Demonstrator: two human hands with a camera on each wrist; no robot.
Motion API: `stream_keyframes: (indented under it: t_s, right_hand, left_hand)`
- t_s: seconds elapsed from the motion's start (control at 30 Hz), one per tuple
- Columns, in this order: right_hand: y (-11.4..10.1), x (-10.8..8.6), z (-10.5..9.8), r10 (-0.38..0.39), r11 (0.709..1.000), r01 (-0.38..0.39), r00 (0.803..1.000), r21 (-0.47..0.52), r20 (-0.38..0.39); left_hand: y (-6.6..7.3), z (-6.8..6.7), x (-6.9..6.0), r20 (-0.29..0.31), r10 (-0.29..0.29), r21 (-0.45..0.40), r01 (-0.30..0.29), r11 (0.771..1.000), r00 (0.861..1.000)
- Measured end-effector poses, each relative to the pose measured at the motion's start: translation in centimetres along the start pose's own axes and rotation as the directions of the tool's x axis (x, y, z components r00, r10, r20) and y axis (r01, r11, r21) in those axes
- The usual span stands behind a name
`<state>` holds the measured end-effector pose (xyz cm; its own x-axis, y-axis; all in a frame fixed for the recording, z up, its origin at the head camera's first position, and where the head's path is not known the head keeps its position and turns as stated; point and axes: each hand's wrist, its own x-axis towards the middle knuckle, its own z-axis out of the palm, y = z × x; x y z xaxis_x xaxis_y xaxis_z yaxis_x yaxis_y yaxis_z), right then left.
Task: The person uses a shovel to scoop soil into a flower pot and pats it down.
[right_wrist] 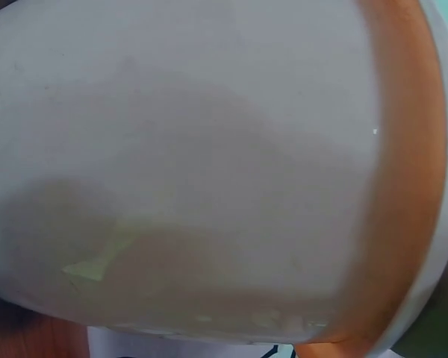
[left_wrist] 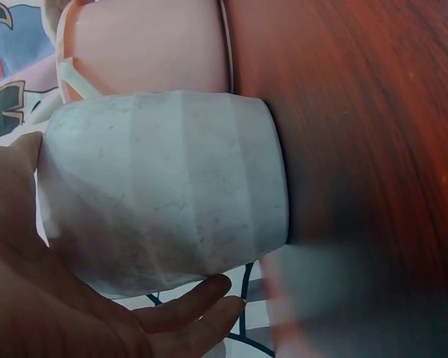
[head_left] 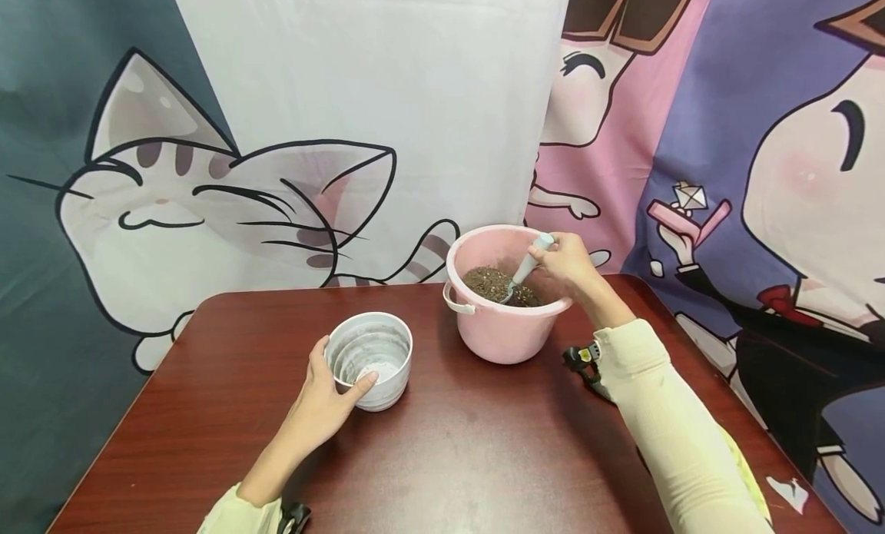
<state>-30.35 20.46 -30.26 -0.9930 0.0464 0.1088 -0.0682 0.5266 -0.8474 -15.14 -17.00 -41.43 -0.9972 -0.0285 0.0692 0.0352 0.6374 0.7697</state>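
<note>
A white-grey ribbed pot stands upright on the table, its inside bare except for a small white patch at the bottom. My left hand grips it from the left, thumb over the near rim; in the left wrist view the fingers of the left hand curve around the pot. Behind and to the right is a pink bucket with dark soil inside. Over its right rim, my right hand holds the pale handle of a small tool whose metal end touches the soil. The bucket wall fills the right wrist view.
The reddish-brown table carries both containers. A white bucket handle hangs at the bucket's left. Something yellow lies partly behind the right sleeve, near a white scrap. A printed cartoon cloth hangs behind the table.
</note>
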Motion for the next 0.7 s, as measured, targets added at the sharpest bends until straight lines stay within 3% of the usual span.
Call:
stream_keyframes:
  t_s: [0.2,0.33,0.53,0.7]
  right_hand:
    - [-0.13,0.01,-0.18,0.035,0.991,-0.037,0.999,0.126,0.025]
    - [-0.19,-0.01,-0.37,0.025,0.993,-0.026,1.000,0.113,0.011]
    - [-0.33,0.00,-0.30,0.015,0.981,-0.021,0.999,0.191,0.031]
    - [-0.34,0.03,-0.21,0.014,0.980,-0.021,0.999,0.197,0.038]
  left_hand:
    - [-0.11,0.04,0.05,-0.002,0.005,-0.010,-0.005,1.000,1.000]
    - [-0.05,0.09,0.12,-0.001,0.010,-0.011,-0.010,1.000,1.000]
    - [-0.07,0.17,0.11,-0.006,0.009,-0.006,-0.009,1.000,1.000]
    - [-0.02,0.12,-0.02,-0.006,0.000,0.003,0.000,1.000,1.000]
